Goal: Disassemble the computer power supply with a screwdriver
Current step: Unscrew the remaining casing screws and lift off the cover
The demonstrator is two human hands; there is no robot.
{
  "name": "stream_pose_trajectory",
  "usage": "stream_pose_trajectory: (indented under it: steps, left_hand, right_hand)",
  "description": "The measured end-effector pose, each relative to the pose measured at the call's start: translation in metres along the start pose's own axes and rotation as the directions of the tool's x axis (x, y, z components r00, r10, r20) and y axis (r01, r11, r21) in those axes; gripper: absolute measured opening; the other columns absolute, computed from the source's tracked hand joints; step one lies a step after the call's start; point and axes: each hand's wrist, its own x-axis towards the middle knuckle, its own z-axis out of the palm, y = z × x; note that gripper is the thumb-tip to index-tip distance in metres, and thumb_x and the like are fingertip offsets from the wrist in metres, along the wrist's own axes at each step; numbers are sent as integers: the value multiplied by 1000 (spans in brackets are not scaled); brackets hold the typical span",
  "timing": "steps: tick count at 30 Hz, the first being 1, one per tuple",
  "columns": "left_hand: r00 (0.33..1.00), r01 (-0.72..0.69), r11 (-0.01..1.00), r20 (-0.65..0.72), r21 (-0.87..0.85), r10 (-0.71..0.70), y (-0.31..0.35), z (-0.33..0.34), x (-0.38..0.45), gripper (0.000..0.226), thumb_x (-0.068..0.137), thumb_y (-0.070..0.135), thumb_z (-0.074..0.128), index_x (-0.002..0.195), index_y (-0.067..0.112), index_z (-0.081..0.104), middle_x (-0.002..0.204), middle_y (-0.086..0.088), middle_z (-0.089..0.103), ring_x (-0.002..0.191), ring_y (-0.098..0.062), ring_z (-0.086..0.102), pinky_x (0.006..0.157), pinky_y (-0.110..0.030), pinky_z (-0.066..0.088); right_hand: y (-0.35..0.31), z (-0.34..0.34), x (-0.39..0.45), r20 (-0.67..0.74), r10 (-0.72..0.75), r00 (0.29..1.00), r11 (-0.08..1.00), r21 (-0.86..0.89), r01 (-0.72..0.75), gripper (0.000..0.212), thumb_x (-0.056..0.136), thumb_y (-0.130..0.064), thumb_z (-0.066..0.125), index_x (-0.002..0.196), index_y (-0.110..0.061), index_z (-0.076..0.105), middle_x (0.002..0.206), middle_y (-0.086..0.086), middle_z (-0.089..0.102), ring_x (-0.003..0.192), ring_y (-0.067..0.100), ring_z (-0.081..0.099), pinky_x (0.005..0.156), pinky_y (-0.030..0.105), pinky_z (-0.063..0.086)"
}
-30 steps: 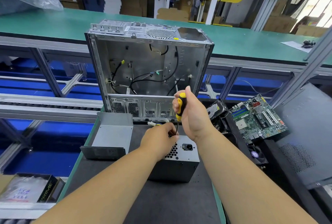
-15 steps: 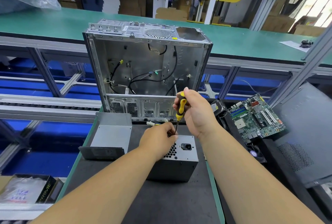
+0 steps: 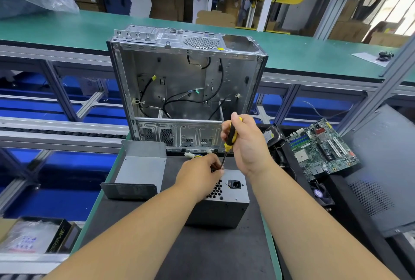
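A grey metal power supply (image 3: 226, 203) stands on the dark mat, its vented face with the black socket turned up. My left hand (image 3: 199, 175) rests on its top far edge, fingers pinched around the screwdriver shaft at the tip. My right hand (image 3: 246, 142) grips the yellow and black screwdriver (image 3: 230, 139) by the handle, held nearly upright with the tip down on the power supply's far edge. The screw under the tip is hidden by my left fingers.
An open computer case (image 3: 186, 86) with loose cables stands just behind the power supply. A grey metal cover (image 3: 140, 170) lies to the left. A motherboard (image 3: 321, 147), a hard drive (image 3: 272, 137) and a small fan (image 3: 320, 193) lie to the right beside a dark side panel (image 3: 379, 167).
Both hands stay at the same spot on the power supply. My right hand has shifted its grip slightly on the screwdriver handle, as in turning it.
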Motion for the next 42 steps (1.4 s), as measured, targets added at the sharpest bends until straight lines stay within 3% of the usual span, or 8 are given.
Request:
stream_pose_trajectory:
  steps: [9,12,21,27,32,36,39,42]
  left_hand:
    - [1000,0,1000,-11,4,0,1,0,-1,12,91,48,61,86,40,53,89,16,66,92,-14,58,69,-27,46]
    - [1000,-1,1000,-13,5,1,1,-1,-2,12,91,47,61,86,39,54,90,15,66,92,-14,58,69,-26,44]
    - [1000,-3,1000,5,-1,3,2,-1,-3,12,92,48,60,87,38,54,92,14,67,98,-20,57,75,-32,50]
    - [1000,9,1000,2,-13,-9,2,-2,-3,12,91,48,60,87,40,52,88,16,63,98,-21,56,69,-30,44]
    - [1000,-4,1000,-8,-11,4,2,-2,-4,11,92,47,61,87,39,55,83,17,62,89,-14,57,61,-24,40]
    - [1000,-7,1000,-10,-18,7,2,-2,-3,11,91,46,62,87,39,55,84,16,63,89,-14,57,64,-25,41]
    - [1000,-6,1000,-4,-13,6,2,-2,-3,11,92,47,61,87,39,55,86,16,64,90,-14,57,63,-24,41]
    - [1000,-7,1000,-5,-4,7,2,-2,-2,12,92,47,61,87,39,53,86,16,63,91,-15,57,66,-25,40]
  right_hand:
    - [-3,-6,-2,55,5,998,997,80,-10,30,106,-23,43,93,-10,67,77,-3,64,77,13,60,86,35,48]
    - [-2,-2,-4,65,-9,998,995,95,2,35,107,-23,38,96,-9,68,75,-3,61,74,11,55,78,26,48]
    - [3,7,-6,43,-19,999,999,47,17,21,107,-28,39,92,-17,48,77,-2,58,71,13,49,72,27,42]
    - [-2,2,-3,-22,49,999,994,95,-47,36,108,-31,37,90,-13,62,74,-2,66,69,12,62,76,28,50]
    - [0,4,-3,-38,99,994,978,187,-91,50,108,-36,33,79,-11,65,66,-1,58,59,10,51,71,27,42]
    - [1,4,-5,8,37,999,980,196,-38,39,107,-40,34,86,-15,56,66,-3,49,60,10,43,65,23,38]
    - [1,2,-5,9,-9,1000,997,75,8,19,104,-25,45,88,-18,50,72,-5,53,64,11,46,65,25,39]
    - [0,0,-3,12,-3,1000,998,59,2,19,103,-24,49,85,-18,49,75,-4,58,65,12,54,67,26,44]
